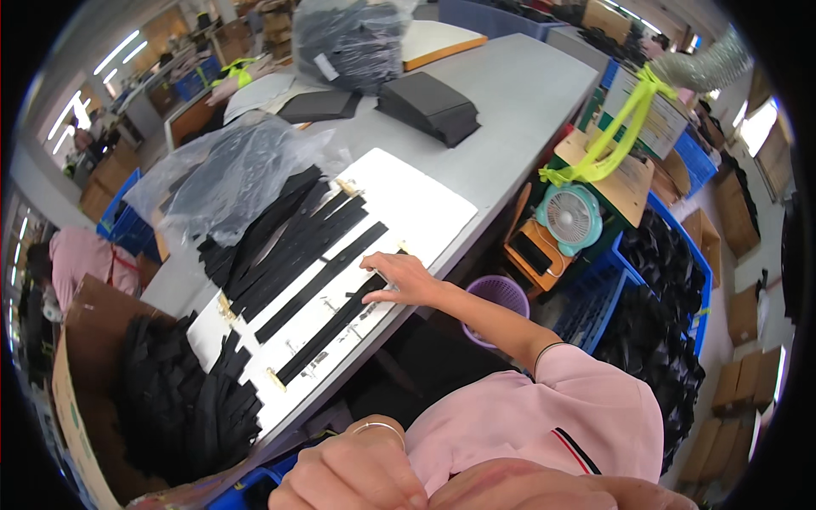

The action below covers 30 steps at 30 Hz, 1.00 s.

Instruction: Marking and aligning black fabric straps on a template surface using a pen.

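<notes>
The right hand (399, 279) lies flat, fingers spread and gripping nothing, pressing the near end of a black strip (327, 330) onto the white board (425, 204). That strip runs along the board's near edge; a second strip (319, 280) lies parallel just beyond it, and past that a loose heap of strips (272, 234) covers the board's far side. The left hand (353, 472) sits low, off the board, loosely curled; whether it holds anything cannot be told. The step looks like seating a strip against the board's metal clips (276, 380); next would call for smoothing it straight.
</notes>
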Tool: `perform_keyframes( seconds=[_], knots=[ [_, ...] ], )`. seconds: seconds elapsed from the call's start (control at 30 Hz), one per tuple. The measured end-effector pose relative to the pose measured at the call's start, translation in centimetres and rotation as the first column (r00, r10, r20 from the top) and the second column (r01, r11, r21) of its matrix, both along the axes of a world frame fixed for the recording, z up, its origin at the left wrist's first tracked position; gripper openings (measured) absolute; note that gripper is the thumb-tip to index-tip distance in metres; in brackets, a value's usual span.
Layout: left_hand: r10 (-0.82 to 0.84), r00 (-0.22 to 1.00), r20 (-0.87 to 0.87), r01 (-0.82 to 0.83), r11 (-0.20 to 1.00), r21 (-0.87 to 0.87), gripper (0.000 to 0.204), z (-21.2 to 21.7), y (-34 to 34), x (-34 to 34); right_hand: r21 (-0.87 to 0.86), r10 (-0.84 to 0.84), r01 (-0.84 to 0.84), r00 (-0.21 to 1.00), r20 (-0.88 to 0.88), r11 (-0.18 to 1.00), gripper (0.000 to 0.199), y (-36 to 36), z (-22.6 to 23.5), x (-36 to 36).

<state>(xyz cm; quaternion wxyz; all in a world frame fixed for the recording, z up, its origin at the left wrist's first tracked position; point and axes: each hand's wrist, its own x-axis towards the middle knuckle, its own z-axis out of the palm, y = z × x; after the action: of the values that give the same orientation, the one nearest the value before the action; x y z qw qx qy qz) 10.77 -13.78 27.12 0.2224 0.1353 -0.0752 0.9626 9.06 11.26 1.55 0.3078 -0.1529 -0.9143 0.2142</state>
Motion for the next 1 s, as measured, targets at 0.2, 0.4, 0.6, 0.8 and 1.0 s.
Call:
perform_keyframes(
  seconds=[0.2, 0.4, 0.6, 0.8, 1.0],
  knots=[
    [0.177, 0.983, -0.045, -0.18, 0.982, -0.065, 0.018, -2.9, -1.5, -1.2, 0.133, 0.006, -0.019, 0.995, 0.103, 0.991, 0.063, 0.8, 0.2, -4.6],
    [0.099, 0.967, -0.236, -0.118, 0.991, -0.066, 0.017, 0.0, -3.6, -3.2, -0.005, -0.166, 0.167, 0.983, 0.079, 0.986, 0.06, 2.9, -0.5, -12.2],
    [0.51, 0.843, -0.172, -0.523, 0.852, -0.033, 0.013, -5.0, -1.4, -3.5, -0.076, -0.194, 0.192, 0.981, -0.017, 0.978, 0.05, 1.0, -1.6, -12.7],
    [0.111, 0.239, -0.965, -0.822, 0.552, -0.14, 0.004, -10.5, -5.2, -11.2, 0.022, -0.234, 0.237, 0.968, -0.093, 0.971, 0.044, -1.1, -0.3, -6.4],
    [-0.322, 0.283, -0.903, -0.941, -0.275, -0.197, 0.018, -19.6, -4.5, -18.1, -0.024, -0.281, 0.28, 0.952, -0.122, 0.96, 0.031, -1.1, -2.0, -3.0]
  ],
)
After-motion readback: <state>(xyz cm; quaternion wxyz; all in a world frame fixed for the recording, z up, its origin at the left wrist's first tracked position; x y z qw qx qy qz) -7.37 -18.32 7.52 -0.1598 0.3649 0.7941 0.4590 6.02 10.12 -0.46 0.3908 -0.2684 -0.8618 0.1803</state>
